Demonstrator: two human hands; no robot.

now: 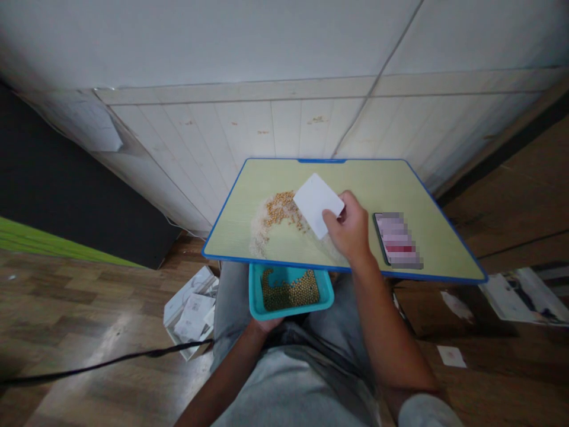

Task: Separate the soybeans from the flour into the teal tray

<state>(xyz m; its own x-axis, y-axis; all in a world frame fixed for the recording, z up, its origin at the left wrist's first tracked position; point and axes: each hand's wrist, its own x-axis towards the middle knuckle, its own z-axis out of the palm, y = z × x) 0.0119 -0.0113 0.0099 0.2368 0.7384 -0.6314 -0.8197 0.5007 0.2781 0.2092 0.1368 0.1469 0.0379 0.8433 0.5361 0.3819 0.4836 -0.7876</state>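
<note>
The left hand point(265, 324) holds the blue tray point(291, 290) of beans from below, just under the bench point(400, 184) edge. Farther up, the right hand point(351, 228) pinches a white card point(317, 204). The beans point(280, 209) and rice lie left of the card.

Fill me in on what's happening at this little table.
A seated person's right hand holds a white card against a mixed pile of yellow beans and white rice on the blue-rimmed table. Their left hand holds a teal tray, already holding many beans, just below the table's near edge. A phone lies on the table to the right.
</note>
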